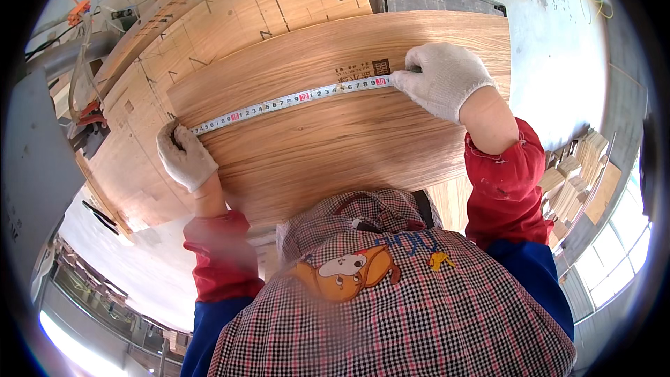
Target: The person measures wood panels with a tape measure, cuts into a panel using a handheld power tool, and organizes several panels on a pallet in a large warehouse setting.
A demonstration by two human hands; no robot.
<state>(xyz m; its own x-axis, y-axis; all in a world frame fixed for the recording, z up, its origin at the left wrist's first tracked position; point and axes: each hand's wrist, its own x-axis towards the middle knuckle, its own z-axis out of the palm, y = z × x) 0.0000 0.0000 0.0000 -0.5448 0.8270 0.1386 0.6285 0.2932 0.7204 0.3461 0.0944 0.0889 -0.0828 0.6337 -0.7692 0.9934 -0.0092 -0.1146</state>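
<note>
A white tape measure [279, 103] with red number blocks is stretched across a wide wood-grain board [307, 157]. My left hand [187, 160], in a white knit glove, is closed on the tape at the board's left edge. Farther right and higher, my right hand [447, 82], gloved the same way, pinches the tape over the board; whether a tape case is inside that hand is hidden. A dark printed stamp [380, 67] marks the board just above the tape, beside the right fingertips. The board's near edge reaches my checked apron [391, 293].
Behind the board lies a paler wooden panel [237, 10] with dark drawn lines and arrows. A dark grey flat case [440, 0] is at the back. Cut wood pieces [576, 174] are stacked at the right. Hoses with an orange fitting [79, 12] hang at the far left.
</note>
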